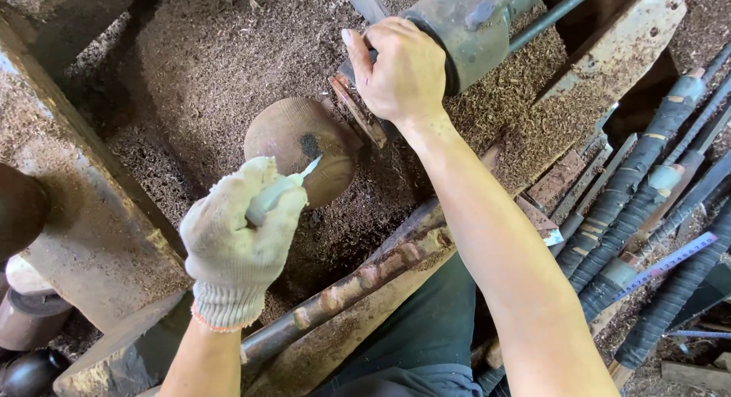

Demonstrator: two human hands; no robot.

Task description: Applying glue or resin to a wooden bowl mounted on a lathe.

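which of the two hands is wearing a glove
The left hand, in a white knit glove, holding a pale tool at the round wooden piece. The right hand is bare.

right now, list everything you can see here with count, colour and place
wood blank: one, brown, round, centre, mounted over the sawdust
white tool: one, white, in the left hand, tip at the blank's face
tailstock: one, grey-green, top centre, under the right hand
sawdust: brown, covering the bed and surroundings
rusty bar: one, brown, running diagonally below the blank
wrapped handles: several, black with tan bands, right side
ruler: one, pale purple, lying across the handles at right
dark pots: a few, brown-black, left edge
left hand: white knit glove, fingers closed on the tool
right hand: bare, gripping the tailstock end
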